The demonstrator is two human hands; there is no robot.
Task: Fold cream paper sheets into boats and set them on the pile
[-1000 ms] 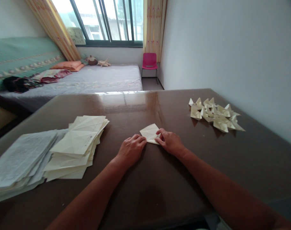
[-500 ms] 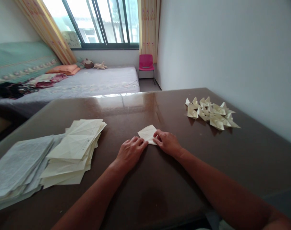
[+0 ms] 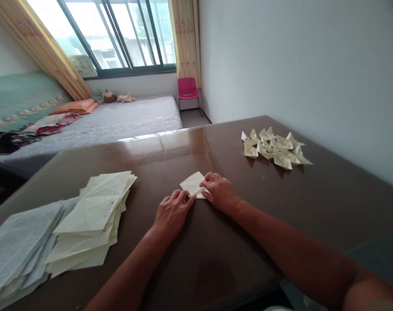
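Observation:
A small folded piece of cream paper (image 3: 193, 183) lies flat on the brown table, between my two hands. My left hand (image 3: 173, 211) has its fingers bent together, with thumb and fingertips on the paper's near left edge. At the right side of the sheet, my right hand (image 3: 220, 192) pinches the paper between thumb and curled fingers. Part of the right corner is hidden under those fingers. To the left is a stack of creased cream paper sheets (image 3: 93, 203). Several folded paper shapes with pointed corners (image 3: 274, 149) stand grouped at the far right.
A pile of grey printed sheets (image 3: 21, 242) sits at the left, partly under the cream stack. The glossy brown table (image 3: 170, 160) reaches toward a bed (image 3: 144, 112) and a pink chair (image 3: 188, 89). A white wall (image 3: 280, 65) runs along the right.
The whole view has tilted and shifted slightly. My right hand has come a little further over the paper, covering more of its right side. My left hand stays at the near left edge.

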